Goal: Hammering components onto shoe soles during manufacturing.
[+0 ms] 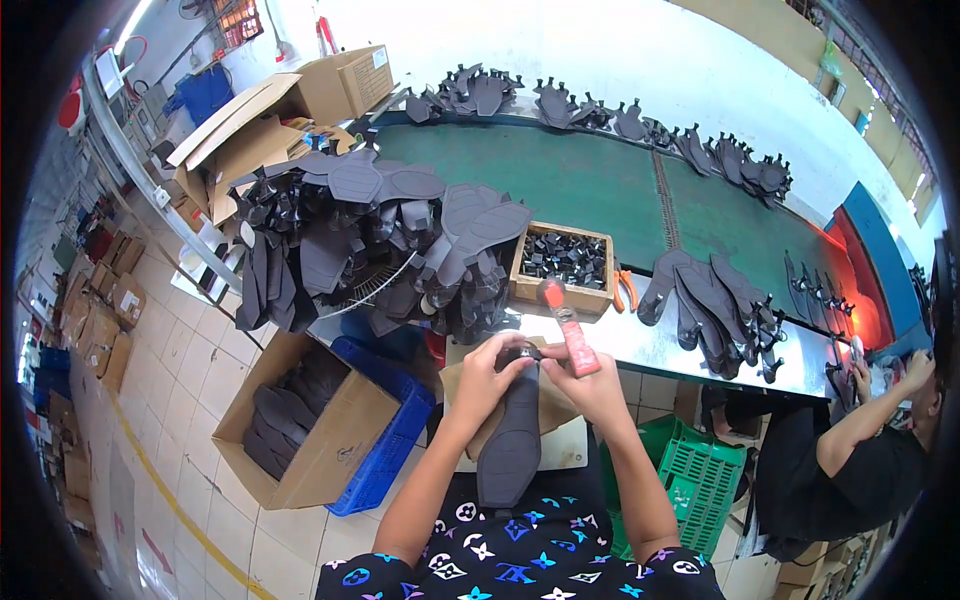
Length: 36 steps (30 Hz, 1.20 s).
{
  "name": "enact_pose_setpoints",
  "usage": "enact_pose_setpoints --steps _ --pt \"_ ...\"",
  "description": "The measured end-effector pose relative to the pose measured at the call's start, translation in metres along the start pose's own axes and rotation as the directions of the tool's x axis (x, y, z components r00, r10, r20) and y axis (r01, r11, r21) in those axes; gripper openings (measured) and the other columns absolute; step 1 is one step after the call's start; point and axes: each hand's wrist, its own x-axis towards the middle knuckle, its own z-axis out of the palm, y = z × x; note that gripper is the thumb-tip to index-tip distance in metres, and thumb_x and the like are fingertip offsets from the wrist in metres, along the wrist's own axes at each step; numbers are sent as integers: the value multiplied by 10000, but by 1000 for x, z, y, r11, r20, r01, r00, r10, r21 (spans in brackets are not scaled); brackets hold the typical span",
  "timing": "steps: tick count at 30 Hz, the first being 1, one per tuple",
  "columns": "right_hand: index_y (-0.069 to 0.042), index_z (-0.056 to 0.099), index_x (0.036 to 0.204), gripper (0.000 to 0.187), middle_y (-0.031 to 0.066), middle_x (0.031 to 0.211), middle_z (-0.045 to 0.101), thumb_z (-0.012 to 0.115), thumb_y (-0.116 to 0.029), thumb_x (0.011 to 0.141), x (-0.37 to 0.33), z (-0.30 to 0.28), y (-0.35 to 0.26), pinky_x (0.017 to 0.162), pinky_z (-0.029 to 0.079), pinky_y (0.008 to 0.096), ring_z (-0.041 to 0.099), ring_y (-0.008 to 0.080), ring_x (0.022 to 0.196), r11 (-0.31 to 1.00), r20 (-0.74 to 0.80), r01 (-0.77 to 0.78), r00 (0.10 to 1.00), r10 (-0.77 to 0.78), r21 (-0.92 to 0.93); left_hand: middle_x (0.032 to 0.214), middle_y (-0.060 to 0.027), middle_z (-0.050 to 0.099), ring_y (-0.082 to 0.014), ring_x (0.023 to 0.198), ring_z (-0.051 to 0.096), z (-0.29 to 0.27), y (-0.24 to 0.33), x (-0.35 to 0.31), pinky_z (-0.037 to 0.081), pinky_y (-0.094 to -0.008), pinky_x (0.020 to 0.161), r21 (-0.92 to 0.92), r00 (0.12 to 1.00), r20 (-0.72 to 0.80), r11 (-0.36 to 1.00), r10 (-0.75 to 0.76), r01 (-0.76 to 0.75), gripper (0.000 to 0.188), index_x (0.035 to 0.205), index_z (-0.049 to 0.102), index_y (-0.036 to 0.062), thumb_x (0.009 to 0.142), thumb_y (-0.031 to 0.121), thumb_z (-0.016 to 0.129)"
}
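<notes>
A dark grey shoe sole (509, 452) lies lengthwise in front of me, its wide toe end toward my body. At its far, heel end, my left hand (484, 378) grips the edge with thumb and fingers closed. My right hand (583, 388) pinches the same end from the other side, beside a small shiny black piece (529, 352). A red hammer (571, 336) is tucked in my right hand and slants up and away; its far end is blurred. Beneath the sole, brown card (560, 405) rests on a pale board (568, 449).
Beyond my hands stands a wooden box (514, 285) of small black parts, with orange pliers (625, 290) beside it. Soles pile up left and right; more line the green conveyor (560, 170). A carton (340, 440), blue crate (408, 425) and green crate (703, 475) flank me. A co-worker (850, 460) sits right.
</notes>
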Motion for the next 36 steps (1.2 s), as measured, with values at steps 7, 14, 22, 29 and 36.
enact_pose_setpoints --steps 7,14,22,29,36 --pt "0 680 1036 234 187 849 684 726 -88 824 12 10 9 720 522 347 678 341 782 971 53 92 995 -83 -222 1010 -155 699 -287 917 689 -7 -8 -7 539 -357 804 231 979 -20 954 203 -193 257 1062 678 -5 836 98 742" --pt "2 665 1054 246 177 972 689 714 -40 816 9 17 -4 773 531 370 678 361 886 958 157 199 973 -169 -208 947 -141 687 -264 826 673 -15 -11 -20 518 -344 690 160 984 -20 972 179 -173 272 1072 680 -4 819 71 745" --pt "-26 668 1049 274 150 1039 685 683 -10 776 4 16 2 783 533 404 671 374 911 917 177 237 966 -188 -321 960 -142 690 -253 826 681 -18 -13 -20 525 -352 700 159 989 -10 977 147 -143 309 1093 678 4 796 45 751" --pt "-24 658 1012 279 150 943 661 684 -13 734 2 14 -17 711 507 446 634 414 815 824 214 332 942 -261 -459 939 -121 736 -154 839 705 -27 -15 -11 549 -304 756 -10 994 105 1000 18 -17 324 1091 703 -1 778 36 776" --pt "-18 617 1130 219 178 861 654 634 -85 922 -19 10 -53 638 507 394 631 379 701 973 134 48 991 -17 -227 929 -90 750 -125 775 669 -28 -11 -10 535 -281 743 17 990 125 997 -72 71 259 1038 752 6 794 90 778"
